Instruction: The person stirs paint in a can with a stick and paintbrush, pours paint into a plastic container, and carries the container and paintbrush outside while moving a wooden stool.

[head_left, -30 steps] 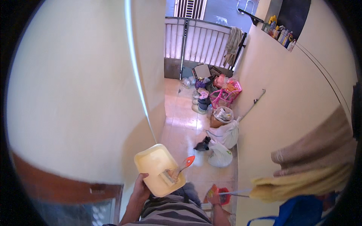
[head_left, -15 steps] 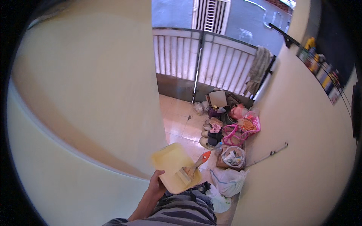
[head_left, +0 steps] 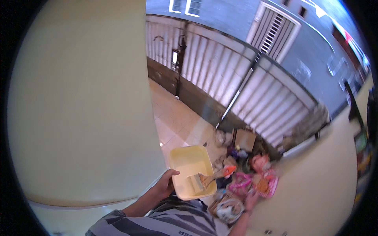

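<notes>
My left hand (head_left: 165, 181) grips the near left edge of a pale yellow plastic tray (head_left: 183, 161). Lying inside the tray is a paint brush (head_left: 197, 183) with a wide light-bristled head and an orange-tipped handle (head_left: 228, 170) reaching over the right rim. My right hand (head_left: 251, 200) hangs low at the lower right, blurred, in front of a pink plastic basket (head_left: 271, 188) of things on the floor; I cannot make out whether its fingers hold anything or whether it touches the basket. A round tub of items (head_left: 230, 210) is just left of that hand.
A cream wall (head_left: 78, 98) stands close on the left, another (head_left: 315, 185) on the right. Ahead, a white metal gate (head_left: 212, 67) has a cloth (head_left: 315, 122) over its right end. Bags, shoes and cardboard (head_left: 245, 139) crowd the tiled floor (head_left: 177, 118). A blue building is beyond.
My view has moved forward, nearer the gate and clutter, and swung left. The tray stays in my left hand. My right hand, out of sight half a second ago, shows again at lower right.
</notes>
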`<state>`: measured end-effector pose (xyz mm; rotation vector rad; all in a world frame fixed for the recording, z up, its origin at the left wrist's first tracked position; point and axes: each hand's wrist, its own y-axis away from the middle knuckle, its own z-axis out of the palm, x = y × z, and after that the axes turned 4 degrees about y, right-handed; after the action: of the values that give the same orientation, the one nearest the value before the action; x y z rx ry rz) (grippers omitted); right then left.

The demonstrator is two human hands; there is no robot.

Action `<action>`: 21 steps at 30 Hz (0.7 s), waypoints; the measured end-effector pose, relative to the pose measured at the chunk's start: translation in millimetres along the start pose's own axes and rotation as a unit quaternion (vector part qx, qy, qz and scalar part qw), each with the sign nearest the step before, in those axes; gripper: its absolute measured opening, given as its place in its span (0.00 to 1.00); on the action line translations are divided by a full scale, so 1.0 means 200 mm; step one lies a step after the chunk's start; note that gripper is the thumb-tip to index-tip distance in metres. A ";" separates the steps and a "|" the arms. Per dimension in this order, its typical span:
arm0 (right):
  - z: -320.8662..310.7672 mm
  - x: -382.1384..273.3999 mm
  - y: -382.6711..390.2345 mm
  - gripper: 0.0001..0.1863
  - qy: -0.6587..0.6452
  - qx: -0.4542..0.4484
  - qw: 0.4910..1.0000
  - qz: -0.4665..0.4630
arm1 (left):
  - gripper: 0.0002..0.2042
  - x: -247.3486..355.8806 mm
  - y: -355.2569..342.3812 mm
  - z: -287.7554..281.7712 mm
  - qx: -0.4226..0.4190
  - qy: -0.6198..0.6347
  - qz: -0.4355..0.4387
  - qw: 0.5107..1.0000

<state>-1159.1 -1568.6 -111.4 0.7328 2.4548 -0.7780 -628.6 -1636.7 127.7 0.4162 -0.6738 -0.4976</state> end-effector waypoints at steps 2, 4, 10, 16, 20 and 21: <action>0.30 -0.03 0.19 0.24 0.022 -0.176 0.984 0.010 | 0.24 0.12 -0.23 0.12 0.005 0.011 0.044 0.999; 0.52 -0.17 0.20 0.25 0.042 -0.383 0.921 0.051 | 0.24 0.22 -0.34 0.33 -0.004 0.003 0.064 0.998; 1.18 -0.49 -0.46 0.27 0.072 -0.581 0.811 -0.018 | 0.29 0.37 -0.75 0.60 0.058 0.039 0.131 0.989; 1.88 -1.05 -1.41 0.28 0.049 -0.596 0.796 -0.092 | 0.30 0.75 -1.24 0.60 0.079 0.131 0.281 0.947; 2.25 -1.41 -2.07 0.30 -0.003 -0.590 0.803 -0.086 | 0.32 0.97 -1.44 0.63 0.130 0.199 0.319 0.918; 2.36 -1.55 -2.25 0.30 -0.045 -0.588 0.803 -0.079 | 0.32 1.05 -1.50 0.62 0.140 0.206 0.336 0.908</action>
<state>-1075.5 -2285.4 -111.5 -0.0125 2.3061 0.6900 -661.1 -2020.4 162.9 0.5070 -0.4340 0.3466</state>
